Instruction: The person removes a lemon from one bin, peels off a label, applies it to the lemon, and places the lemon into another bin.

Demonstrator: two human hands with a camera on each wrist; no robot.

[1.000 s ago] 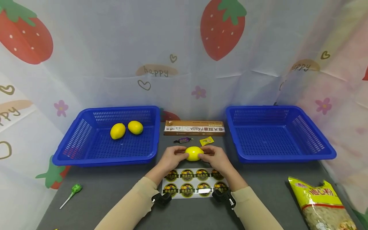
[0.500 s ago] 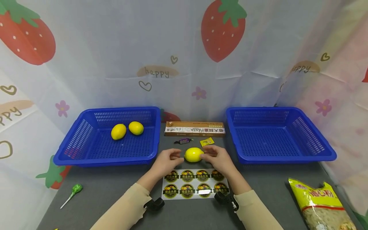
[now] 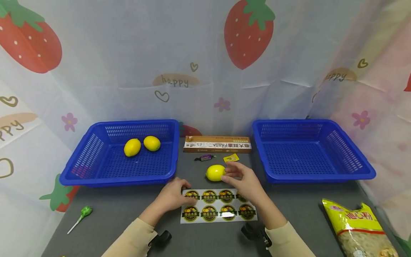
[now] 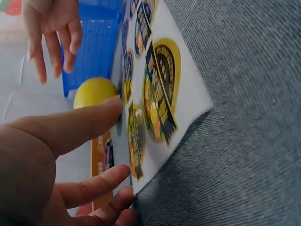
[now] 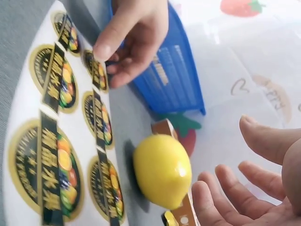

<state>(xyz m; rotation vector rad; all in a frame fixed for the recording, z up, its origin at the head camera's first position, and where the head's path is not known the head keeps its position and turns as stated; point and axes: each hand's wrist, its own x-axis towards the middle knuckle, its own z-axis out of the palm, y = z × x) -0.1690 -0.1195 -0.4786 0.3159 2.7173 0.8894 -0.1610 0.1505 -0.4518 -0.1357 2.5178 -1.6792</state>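
A lemon (image 3: pixel 215 172) sits on the grey table behind a white sheet of round fruit stickers (image 3: pixel 218 206). My left hand (image 3: pixel 176 194) is at the sheet's back left corner. In the left wrist view its thumb (image 4: pixel 101 115) reaches over the sheet and the fingers (image 4: pixel 101 186) lie near the corner, apart from the thumb. My right hand (image 3: pixel 244 178) is at the lemon's right side with thumb and fingers spread. In the right wrist view a gap shows between those fingers (image 5: pixel 230 193) and the lemon.
At the left a blue basket (image 3: pixel 117 180) holds two lemons (image 3: pixel 142 145); another blue basket (image 3: pixel 316 176) stands right. Behind lie a pasta box (image 3: pixel 217 145), a purple candy (image 3: pixel 205 157) and a yellow packet (image 3: pixel 231 158). A green lollipop (image 3: pixel 85 211) and a yellow bag (image 3: pixel 363 228) flank the front.
Both hands held the lemon at first. The left hand has let go and moved left and nearer, to the sticker sheet. The right hand's fingers have loosened, and the lemon stays on the table.
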